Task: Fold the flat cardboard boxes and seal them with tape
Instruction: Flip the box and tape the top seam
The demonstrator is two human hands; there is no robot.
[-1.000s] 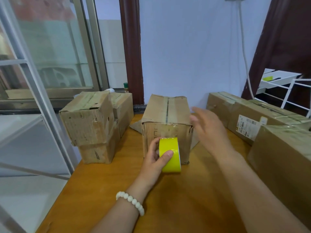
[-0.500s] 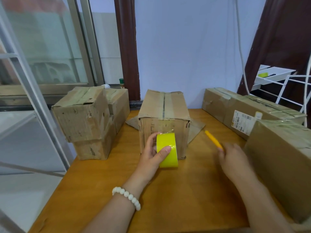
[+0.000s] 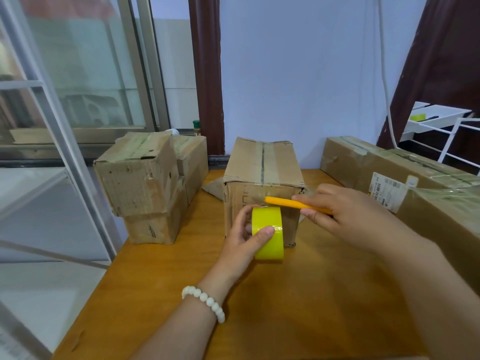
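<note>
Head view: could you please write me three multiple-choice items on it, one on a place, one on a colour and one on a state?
1. Where is the tape roll?
A. on the floor
B. in the left hand, in front of the middle box
C. hanging on the wall

2. What colour is the slim tool in the right hand?
A. blue
B. black
C. orange

3. The middle box's top flaps are:
A. shut
B. standing open
C. torn off

Answers:
1 B, thumb and fingers grip the roll before the box face.
2 C, its orange shaft shows against the cardboard.
3 A, the flaps lie flat, meeting at a taped seam.
</note>
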